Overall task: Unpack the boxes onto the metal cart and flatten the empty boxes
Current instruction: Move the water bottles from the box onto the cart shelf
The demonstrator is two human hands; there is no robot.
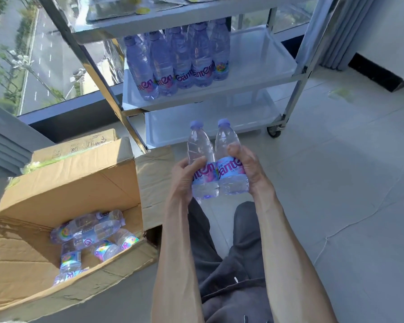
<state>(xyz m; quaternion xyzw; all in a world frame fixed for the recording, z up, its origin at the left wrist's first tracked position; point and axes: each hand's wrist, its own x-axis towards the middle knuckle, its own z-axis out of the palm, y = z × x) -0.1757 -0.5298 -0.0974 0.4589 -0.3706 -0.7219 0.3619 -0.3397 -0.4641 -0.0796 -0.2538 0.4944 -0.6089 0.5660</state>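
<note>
While two bottles are carried upright and side by side, the left hand (pixel 184 178) curls its fingers round the left bottle (pixel 202 162) and the right hand (pixel 245 166) wraps the right bottle (pixel 230 159) at its label, each with a full grip. Both sit in the air in front of the cart (pixel 296 73), below its middle shelf, where a row of bottles (pixel 177 64) already stands at the left. To do this well, I judge the pair should be lifted clear of the shelf lip, set down upright in the bare stretch to the right of that row, and released only once both bases are flat. More bottles lie loose in the open box (pixel 63 190) at the left. Pale tiled floor (pixel 336 183) runs under everything; a glass wall behind the cart looks down on a road.
</note>
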